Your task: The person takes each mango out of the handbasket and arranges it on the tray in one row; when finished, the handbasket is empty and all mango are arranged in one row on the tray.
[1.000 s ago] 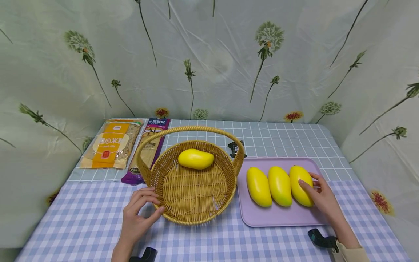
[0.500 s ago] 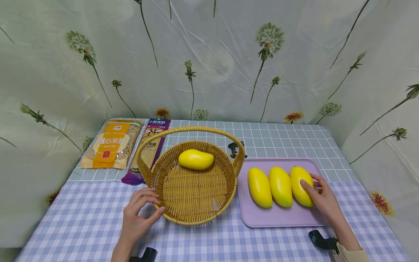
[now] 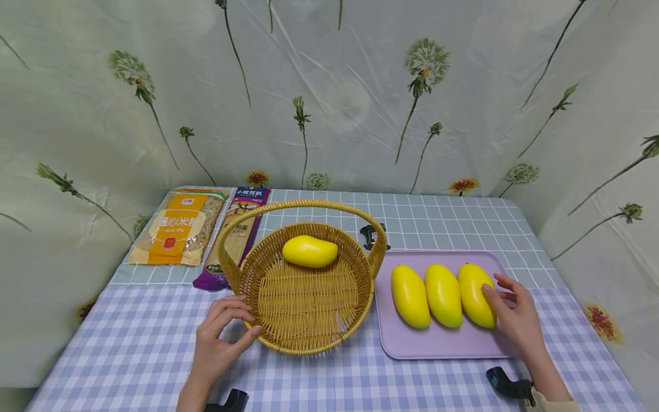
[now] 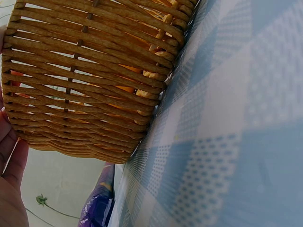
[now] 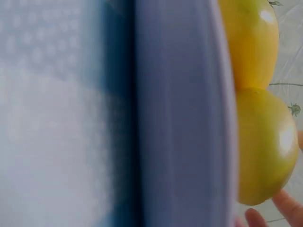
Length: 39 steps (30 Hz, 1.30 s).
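Note:
A round wicker basket (image 3: 307,337) with a tall arched handle stands mid-table, one yellow mango (image 3: 310,252) inside against its far wall. My left hand (image 3: 218,337) holds the basket's near-left rim, thumb and fingers at the edge; the left wrist view shows the fingers (image 4: 16,163) by the woven side. To the right, three mangoes lie side by side on a lilac tray (image 3: 437,346). Around the rightmost mango (image 3: 476,294) my right hand (image 3: 520,317) rests loosely, thumb on its top right and fingers along its far right side.
An orange bag of dry food (image 3: 177,226) and a purple pasta packet (image 3: 234,234) lie at the back left. Behind the tray's left corner sits a small black object (image 3: 372,236). A patterned curtain (image 3: 350,103) hangs behind the table.
My right hand has slid slightly to the right over the rightmost mango, its thumb now nearer that mango's right edge. My left hand and the basket stay put.

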{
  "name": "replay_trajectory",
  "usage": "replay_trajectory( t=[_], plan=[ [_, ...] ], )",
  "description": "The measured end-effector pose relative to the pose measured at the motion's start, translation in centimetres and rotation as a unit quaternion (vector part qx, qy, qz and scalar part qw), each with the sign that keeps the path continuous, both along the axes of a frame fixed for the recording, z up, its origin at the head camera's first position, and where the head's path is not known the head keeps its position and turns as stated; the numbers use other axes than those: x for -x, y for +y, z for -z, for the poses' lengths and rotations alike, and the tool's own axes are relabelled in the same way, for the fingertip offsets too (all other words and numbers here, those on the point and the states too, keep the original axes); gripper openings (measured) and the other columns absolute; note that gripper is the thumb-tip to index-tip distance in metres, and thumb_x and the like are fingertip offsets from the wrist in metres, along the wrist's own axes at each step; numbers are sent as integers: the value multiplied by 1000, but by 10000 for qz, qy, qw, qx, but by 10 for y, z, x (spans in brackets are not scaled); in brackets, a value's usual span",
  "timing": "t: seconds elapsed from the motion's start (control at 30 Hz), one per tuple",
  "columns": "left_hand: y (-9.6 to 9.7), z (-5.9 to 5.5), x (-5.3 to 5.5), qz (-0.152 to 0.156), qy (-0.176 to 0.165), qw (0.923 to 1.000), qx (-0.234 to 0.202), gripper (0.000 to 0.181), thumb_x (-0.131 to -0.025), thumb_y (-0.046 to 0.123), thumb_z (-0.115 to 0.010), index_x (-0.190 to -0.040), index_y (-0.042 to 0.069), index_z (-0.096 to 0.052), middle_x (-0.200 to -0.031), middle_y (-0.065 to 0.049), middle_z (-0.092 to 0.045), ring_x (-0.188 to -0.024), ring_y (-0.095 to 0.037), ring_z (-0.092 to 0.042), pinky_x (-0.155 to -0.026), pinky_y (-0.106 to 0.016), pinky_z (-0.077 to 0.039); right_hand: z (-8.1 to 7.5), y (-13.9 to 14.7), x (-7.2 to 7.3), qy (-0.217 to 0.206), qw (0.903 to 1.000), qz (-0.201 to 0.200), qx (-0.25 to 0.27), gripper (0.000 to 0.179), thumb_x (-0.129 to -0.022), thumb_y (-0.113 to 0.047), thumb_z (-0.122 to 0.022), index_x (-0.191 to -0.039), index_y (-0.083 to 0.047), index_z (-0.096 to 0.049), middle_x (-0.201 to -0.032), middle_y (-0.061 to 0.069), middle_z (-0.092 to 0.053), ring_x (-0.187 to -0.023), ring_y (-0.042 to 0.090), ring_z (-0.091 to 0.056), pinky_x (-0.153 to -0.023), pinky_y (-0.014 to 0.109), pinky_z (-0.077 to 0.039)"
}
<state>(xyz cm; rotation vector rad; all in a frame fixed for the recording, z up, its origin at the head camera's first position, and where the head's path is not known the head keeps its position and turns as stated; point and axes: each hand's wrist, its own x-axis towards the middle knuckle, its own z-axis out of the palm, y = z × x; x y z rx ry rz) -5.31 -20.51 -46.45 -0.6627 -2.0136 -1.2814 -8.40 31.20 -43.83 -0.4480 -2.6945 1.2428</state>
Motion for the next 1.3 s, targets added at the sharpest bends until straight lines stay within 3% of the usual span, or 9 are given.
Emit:
replay_trajectory(
  t=[0.1, 0.27, 0.43, 0.6, 0.8, 0.97, 1.13, 1.23, 1.3],
  plan=[
    [-1, 1, 0, -17, -42, 10000, 6, 20, -73, 17, -82, -81, 10, -66, -92, -14, -63, -105, -28, -54, -99, -29, -39, -2, -4, -2, 334, 9991, 242, -69, 50, -97, -30, -54, -136, -1, -46, -132, 22, -41, -112, 35, -42, -76, 20, -37],
    [3, -7, -1, -49, -15, 10000, 27, 19, -75, 17, -81, -80, 7, -65, -92, -13, -63, -103, -28, -54, -98, -28, -39, -4, -11, -4, 1254, 9907, 432, -290, 35, -92, -16, -62, -124, 0, -58, -122, 16, -49, -107, 30, -43, -75, 16, -35],
    [5, -10, -2, -6, 1, 10000, -8, 19, -75, 16, -81, -79, 6, -65, -90, -15, -62, -102, -28, -54, -98, -28, -39, 7, -13, -4, 2297, 9716, 139, -541, 27, -87, -11, -68, -113, -3, -65, -115, 9, -55, -108, 18, -44, -78, 15, -33],
    [1, -3, 0, -22, -79, 10000, -5, 20, -71, 14, -83, -81, 10, -66, -91, -15, -62, -105, -27, -54, -98, -28, -39, -3, -31, -5, 2996, 9520, -376, -504, 23, -81, -1, -71, -104, 2, -67, -107, 9, -59, -106, 6, -44, -80, 17, -33],
    [-1, 2, 1, -5, -66, 10000, -27, 21, -71, 15, -83, -82, 11, -66, -92, -14, -63, -105, -27, -54, -98, -29, -39, -20, -57, -5, 3323, 9335, -1227, -560, 29, -74, 12, -71, -102, 4, -67, -105, 15, -60, -108, 6, -44, -83, 16, -33],
    [0, 1, 1, -20, -9, 10000, -37, 20, -73, 17, -82, -81, 10, -66, -91, -14, -62, -104, -27, -54, -98, -28, -39, -30, -76, -2, 3363, 9219, -1883, -397, 29, -74, 8, -72, -101, 1, -67, -107, 14, -60, -109, 15, -47, -87, 18, -36],
    [3, -5, 0, -19, -12, 10000, -33, 19, -74, 17, -82, -80, 9, -66, -90, -14, -62, -103, -28, -54, -97, -27, -39, -56, -110, -6, 3802, 8897, -2529, 5, 27, -72, 9, -69, -99, 5, -66, -101, 19, -60, -100, 25, -52, -90, 18, -39],
    [1, -3, 0, -23, -39, 10000, -20, 20, -72, 15, -83, -81, 9, -66, -91, -14, -63, -104, -28, -54, -98, -28, -39, -76, -132, -11, 3887, 8786, -2771, 159, 26, -71, 12, -67, -97, 8, -65, -98, 21, -60, -95, 26, -53, -87, 17, -42],
    [-1, 2, 1, -45, -71, 10000, 1, 20, -71, 16, -83, -82, 11, -66, -93, -13, -63, -105, -27, -54, -98, -28, -39, -79, -141, -10, 3851, 8748, -2929, 253, 28, -71, 13, -67, -98, 7, -65, -97, 18, -62, -94, 24, -55, -82, 19, -44]
  ],
)
